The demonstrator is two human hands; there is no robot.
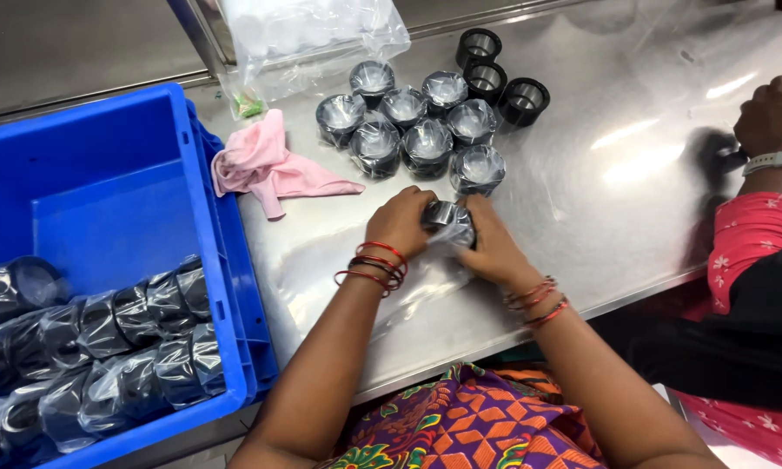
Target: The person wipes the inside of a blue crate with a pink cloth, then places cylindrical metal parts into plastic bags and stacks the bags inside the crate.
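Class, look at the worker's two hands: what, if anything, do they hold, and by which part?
Both the left hand and right hand grip one black ring in a clear bag, one hand on each side of it, above the steel table.

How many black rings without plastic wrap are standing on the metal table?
3. The unwrapped black rings stand together at the far side of the table: one at the back, one in the middle, one to the right. None looks hidden.

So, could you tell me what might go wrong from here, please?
The black part, held half in its clear bag by the left hand and right hand, might slip. An elbow could nudge the bagged parts into the three unbagged rings. The pink cloth may snag.
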